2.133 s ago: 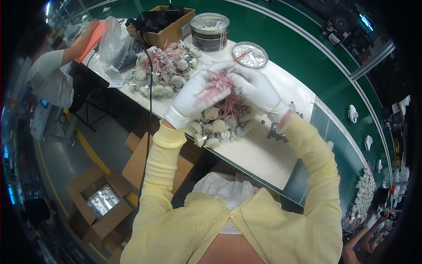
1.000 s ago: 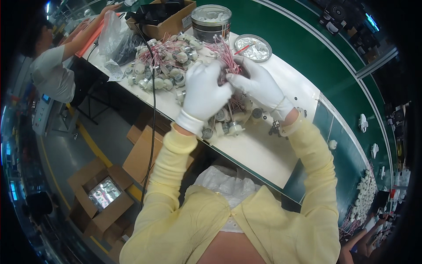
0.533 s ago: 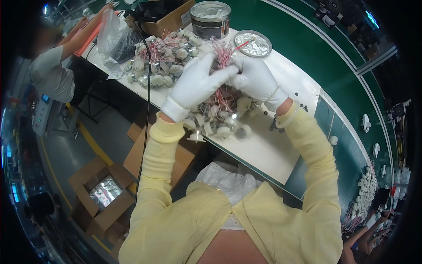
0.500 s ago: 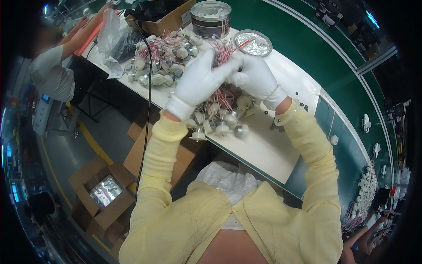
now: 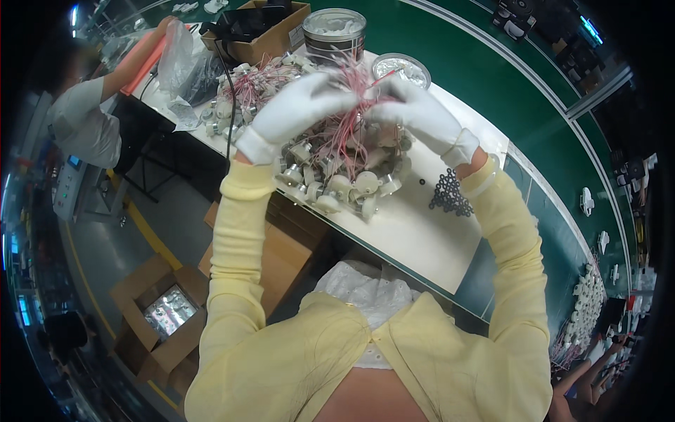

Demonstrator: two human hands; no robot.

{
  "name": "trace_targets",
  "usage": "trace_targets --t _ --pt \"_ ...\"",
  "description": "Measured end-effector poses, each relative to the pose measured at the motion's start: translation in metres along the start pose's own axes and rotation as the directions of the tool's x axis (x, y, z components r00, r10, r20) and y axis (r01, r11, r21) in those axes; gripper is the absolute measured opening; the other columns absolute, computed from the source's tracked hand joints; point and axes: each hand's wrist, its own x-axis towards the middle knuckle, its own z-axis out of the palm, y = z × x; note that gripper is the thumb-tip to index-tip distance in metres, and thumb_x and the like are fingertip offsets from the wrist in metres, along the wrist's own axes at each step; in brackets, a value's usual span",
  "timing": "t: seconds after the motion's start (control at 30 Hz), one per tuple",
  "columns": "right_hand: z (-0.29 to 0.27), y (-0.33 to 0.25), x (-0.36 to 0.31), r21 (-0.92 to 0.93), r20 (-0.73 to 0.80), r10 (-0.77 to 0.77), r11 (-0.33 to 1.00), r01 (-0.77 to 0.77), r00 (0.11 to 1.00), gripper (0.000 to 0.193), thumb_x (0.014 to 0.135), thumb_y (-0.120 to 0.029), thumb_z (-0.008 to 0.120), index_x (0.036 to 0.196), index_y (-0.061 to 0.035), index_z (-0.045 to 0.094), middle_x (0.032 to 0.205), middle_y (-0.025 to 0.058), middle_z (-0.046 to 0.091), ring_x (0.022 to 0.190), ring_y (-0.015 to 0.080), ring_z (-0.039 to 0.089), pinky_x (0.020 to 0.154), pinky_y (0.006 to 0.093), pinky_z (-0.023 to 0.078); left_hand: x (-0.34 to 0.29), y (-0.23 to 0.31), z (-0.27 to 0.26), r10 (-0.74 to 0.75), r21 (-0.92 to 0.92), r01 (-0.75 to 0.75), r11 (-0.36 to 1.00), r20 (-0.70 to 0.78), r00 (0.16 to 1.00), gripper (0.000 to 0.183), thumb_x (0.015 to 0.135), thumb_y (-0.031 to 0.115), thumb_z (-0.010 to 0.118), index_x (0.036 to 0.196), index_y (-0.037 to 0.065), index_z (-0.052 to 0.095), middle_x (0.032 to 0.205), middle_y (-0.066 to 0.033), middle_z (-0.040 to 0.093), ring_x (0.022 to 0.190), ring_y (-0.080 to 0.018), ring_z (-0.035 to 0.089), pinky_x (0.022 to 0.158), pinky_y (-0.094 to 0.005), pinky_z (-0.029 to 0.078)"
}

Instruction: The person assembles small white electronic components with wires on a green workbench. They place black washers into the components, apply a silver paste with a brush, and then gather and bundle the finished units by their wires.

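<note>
Both my hands wear white gloves and are raised over the table, on either side of a bundle of thin pink and red wires. My left hand is closed on the bundle from the left. From the right, my right hand grips the same bundle with its fingertips; motion smears them a little. Below hang or lie several small round cream-and-silver parts, like little motors, joined to these wires. I cannot tell which ones bear on the tabletop. A second heap of such wired parts lies beyond my left hand.
Small black rings lie on the white table by my right wrist. Behind are a metal tin, a round foil-like lid and a cardboard box. A black cable hangs at left. Another person works at far left.
My hands have moved apart, the left one leftward, with the wire bundle between them. The hanging parts have shifted, and more of the black rings show.
</note>
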Motion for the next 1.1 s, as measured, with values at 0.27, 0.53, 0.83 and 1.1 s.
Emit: trace_targets --t 0.27,0.53,0.83,1.1 --pt "-0.008 -0.008 -0.005 -0.22 -0.103 0.036 0.974 -0.058 0.994 0.031 0.09 -0.034 0.07 0.085 -0.004 0.063 0.076 0.0012 0.061 0.062 0.0075 0.056 0.052 0.024 0.046 -0.007 0.014 -0.015 0.106 0.49 -0.118 0.864 0.053 0.993 0.046 0.088 0.018 0.074 0.125 -0.004 0.056 0.111 -0.008 0.062 0.092 -0.014 0.061 0.081 -0.0297 0.051" --pt "-0.004 -0.005 -0.011 -0.161 0.123 -0.027 0.986 0.047 0.992 0.045 0.094 -0.023 0.065 0.13 0.0026 0.057 0.117 0.0116 0.065 0.106 0.0163 0.062 0.094 0.0281 0.048 -0.019 -0.012 -0.012 0.282 0.8 -0.304 0.517 0.176 0.943 0.031 0.084 0.041 0.069 0.098 0.015 0.075 0.104 -0.0069 0.072 0.109 -0.0211 0.061 0.104 -0.0412 0.034" --pt "0.002 0.016 -0.016 0.062 -0.02 -0.06 0.996 0.061 0.998 0.037 0.092 -0.011 0.069 0.123 0.0073 0.062 0.109 0.0104 0.07 0.099 0.0141 0.066 0.088 0.0267 0.053 -0.023 -0.021 0.006 0.313 0.761 -0.274 0.588 0.098 0.945 0.027 0.088 0.033 0.068 0.088 0.006 0.072 0.094 -0.0095 0.068 0.097 -0.0266 0.059 0.093 -0.0387 0.037" --pt "0.008 0.005 -0.011 0.254 -0.057 0.028 0.967 -0.013 0.998 0.038 0.095 -0.01 0.066 0.128 0.0075 0.057 0.115 0.0119 0.067 0.104 0.0135 0.065 0.091 0.0247 0.053 -0.024 -0.025 0.012 0.292 0.587 -0.343 0.734 0.183 0.939 0.028 0.093 0.031 0.061 0.09 0.005 0.071 0.088 -0.0102 0.068 0.098 -0.0295 0.06 0.092 -0.0408 0.04"
